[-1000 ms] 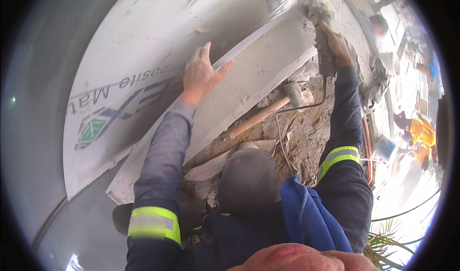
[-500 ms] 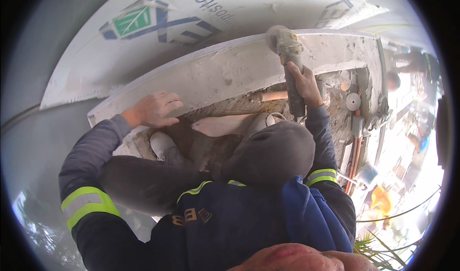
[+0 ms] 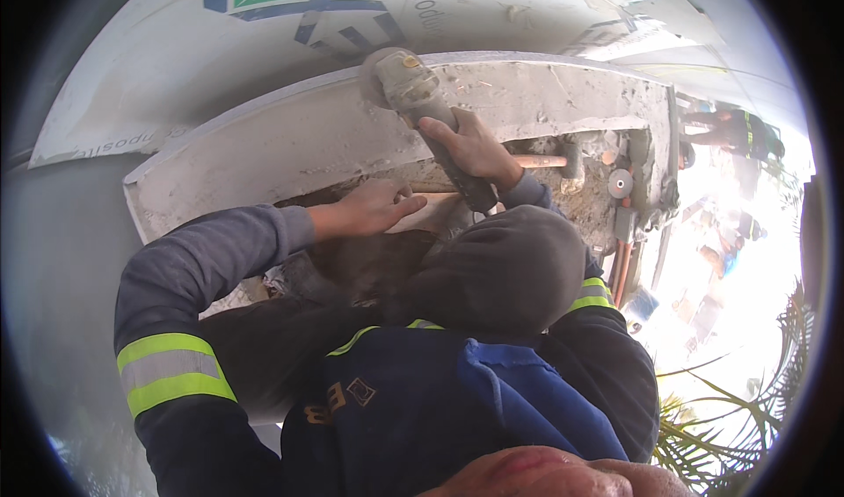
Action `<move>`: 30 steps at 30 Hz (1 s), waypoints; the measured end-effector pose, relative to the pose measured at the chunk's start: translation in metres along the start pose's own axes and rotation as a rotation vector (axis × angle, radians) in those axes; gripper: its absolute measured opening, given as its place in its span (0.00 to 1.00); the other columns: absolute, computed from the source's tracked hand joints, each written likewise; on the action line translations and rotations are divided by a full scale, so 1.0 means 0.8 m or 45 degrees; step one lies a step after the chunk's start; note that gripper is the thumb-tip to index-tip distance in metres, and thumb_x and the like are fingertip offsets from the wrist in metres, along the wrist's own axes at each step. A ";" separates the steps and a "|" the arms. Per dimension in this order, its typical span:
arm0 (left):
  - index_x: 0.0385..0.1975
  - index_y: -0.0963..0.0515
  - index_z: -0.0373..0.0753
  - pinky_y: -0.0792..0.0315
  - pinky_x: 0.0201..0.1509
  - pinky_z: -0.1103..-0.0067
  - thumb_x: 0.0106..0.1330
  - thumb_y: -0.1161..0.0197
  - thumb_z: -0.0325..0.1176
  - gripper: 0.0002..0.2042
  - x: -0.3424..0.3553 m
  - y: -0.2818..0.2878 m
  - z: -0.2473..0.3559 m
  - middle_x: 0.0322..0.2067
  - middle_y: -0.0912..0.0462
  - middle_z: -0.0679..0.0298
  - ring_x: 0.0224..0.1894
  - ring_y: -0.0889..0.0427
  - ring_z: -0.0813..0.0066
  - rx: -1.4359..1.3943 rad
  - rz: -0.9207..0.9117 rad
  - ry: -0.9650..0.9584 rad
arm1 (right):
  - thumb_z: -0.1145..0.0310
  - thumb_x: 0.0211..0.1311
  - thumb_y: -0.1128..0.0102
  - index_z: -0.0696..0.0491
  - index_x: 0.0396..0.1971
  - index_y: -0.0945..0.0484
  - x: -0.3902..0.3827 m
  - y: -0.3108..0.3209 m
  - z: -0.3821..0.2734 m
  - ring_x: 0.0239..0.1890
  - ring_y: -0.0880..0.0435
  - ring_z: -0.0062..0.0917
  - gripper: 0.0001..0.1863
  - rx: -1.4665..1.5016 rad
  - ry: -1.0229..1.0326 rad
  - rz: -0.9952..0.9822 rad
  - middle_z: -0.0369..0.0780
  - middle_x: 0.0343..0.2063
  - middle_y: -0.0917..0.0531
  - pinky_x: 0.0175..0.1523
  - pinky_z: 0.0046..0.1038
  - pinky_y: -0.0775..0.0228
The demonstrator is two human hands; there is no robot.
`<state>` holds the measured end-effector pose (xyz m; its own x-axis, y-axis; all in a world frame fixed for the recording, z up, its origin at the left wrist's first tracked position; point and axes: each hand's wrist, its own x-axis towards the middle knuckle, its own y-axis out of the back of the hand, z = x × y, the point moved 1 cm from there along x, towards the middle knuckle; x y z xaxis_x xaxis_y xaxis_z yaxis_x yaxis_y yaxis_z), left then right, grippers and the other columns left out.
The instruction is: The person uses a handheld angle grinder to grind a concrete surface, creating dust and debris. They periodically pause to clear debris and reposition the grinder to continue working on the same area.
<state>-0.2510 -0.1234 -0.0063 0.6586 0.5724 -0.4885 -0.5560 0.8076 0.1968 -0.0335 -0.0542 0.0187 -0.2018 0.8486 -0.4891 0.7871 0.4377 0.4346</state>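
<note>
My right hand (image 3: 479, 145) is wrapped round the body of a dusty grey angle grinder (image 3: 431, 110). Its blurred disc (image 3: 380, 77) is at the top edge of a long pale ledge (image 3: 290, 141). My left hand (image 3: 374, 209) is to the left of the grinder's rear end, by the inner edge of the ledge. Its thumb sticks out and the fingers are loosely bent, with nothing visible in them. Below this hand, my bent legs frame a dusty brown hollow (image 3: 374, 264).
A hammer (image 3: 538, 160) with an orange handle lies right of my right hand. Near it are a loose round disc (image 3: 621, 183) and orange pipes (image 3: 622, 273). Printed white sheeting (image 3: 492, 14) rises behind the ledge. Another person (image 3: 734, 135) is at the far right.
The grinder has moved left along the ledge in my right hand and tilts more. My left hand has shifted right, closer to the grinder, and its fingers are more bent. The view has shifted too.
</note>
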 end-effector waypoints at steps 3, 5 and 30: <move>0.48 0.22 0.28 0.25 0.50 0.66 0.78 0.52 0.60 0.33 0.029 -0.016 0.013 0.41 0.16 0.48 0.43 0.16 0.58 -0.298 -0.119 0.152 | 0.45 0.69 0.37 0.69 0.42 0.19 -0.020 0.020 -0.016 0.32 0.18 0.22 0.33 0.171 -0.007 -0.014 0.42 0.28 0.16 0.38 0.29 0.25; 0.53 0.24 0.29 0.24 0.52 0.69 0.78 0.54 0.62 0.34 0.048 -0.037 0.020 0.45 0.17 0.49 0.45 0.16 0.61 -0.440 -0.175 0.141 | 0.45 0.70 0.37 0.68 0.40 0.18 -0.022 0.039 0.012 0.31 0.19 0.21 0.32 0.136 -0.068 0.082 0.40 0.27 0.16 0.37 0.28 0.25; 0.47 0.15 0.32 0.24 0.53 0.63 0.70 0.38 0.53 0.25 -0.083 0.080 -0.084 0.44 0.13 0.48 0.49 0.15 0.52 0.341 -0.365 0.294 | 0.47 0.73 0.40 0.64 0.38 0.18 -0.014 0.030 0.024 0.29 0.21 0.19 0.29 0.260 0.002 0.026 0.37 0.26 0.18 0.34 0.28 0.27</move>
<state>-0.3647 -0.1191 -0.0181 0.6193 0.2983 -0.7263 -0.1972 0.9545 0.2239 -0.0017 -0.0589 0.0202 -0.1853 0.8571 -0.4807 0.8928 0.3512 0.2822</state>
